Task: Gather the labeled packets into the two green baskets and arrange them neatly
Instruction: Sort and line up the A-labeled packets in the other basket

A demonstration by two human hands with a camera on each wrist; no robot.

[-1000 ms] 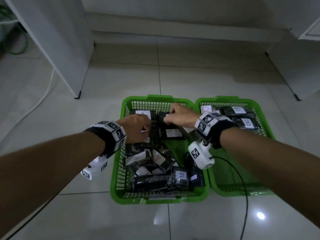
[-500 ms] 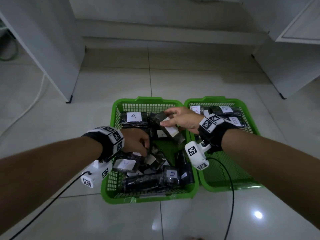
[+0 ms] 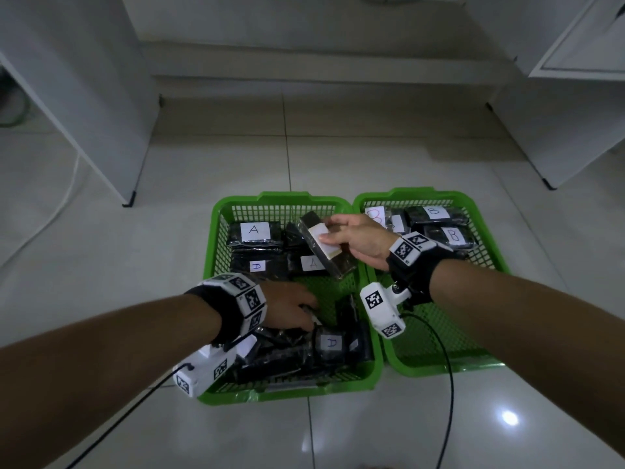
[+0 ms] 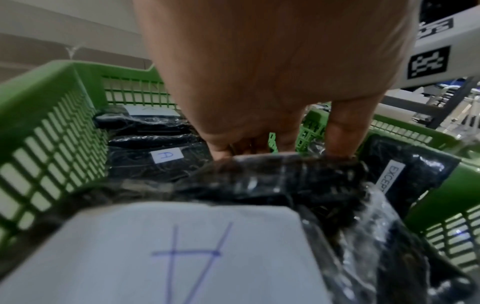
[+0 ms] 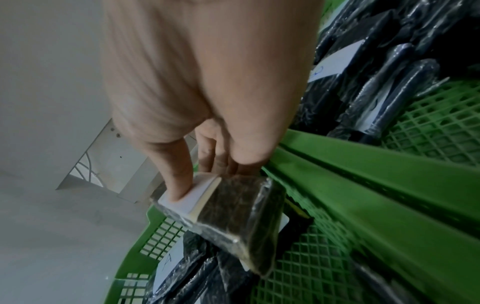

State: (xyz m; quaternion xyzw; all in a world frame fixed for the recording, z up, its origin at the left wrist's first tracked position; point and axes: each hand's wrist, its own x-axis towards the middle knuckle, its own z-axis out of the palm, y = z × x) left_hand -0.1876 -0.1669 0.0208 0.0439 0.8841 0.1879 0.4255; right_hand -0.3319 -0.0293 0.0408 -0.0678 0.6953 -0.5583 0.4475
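Two green baskets stand side by side on the floor. The left basket [image 3: 216, 231] holds several black packets labelled A [image 3: 254, 231], some stacked at the far end and some loose at the near end. The right basket [image 3: 490, 238] has B packets [image 3: 434, 213] at its far end. My right hand [image 3: 329, 230] holds a black packet [image 3: 333, 262] tilted above the left basket, thumb on its white label [image 5: 182, 195]. My left hand [image 3: 304, 316] reaches into the near pile, fingers [image 4: 259, 148] curled over the far edge of an A packet [image 4: 272, 179].
White cabinets stand at the left [image 3: 84, 96] and the right [image 3: 558, 113] of the tiled floor. A white cable [image 3: 64, 204] lies on the floor at the left. Black wrist-camera cables [image 3: 446, 384] trail toward me. The near half of the right basket shows bare mesh.
My right hand has lifted the packet off the far stack and drawn it rightward. My left hand has pulled back from the far end to the near pile and gripped a packet.
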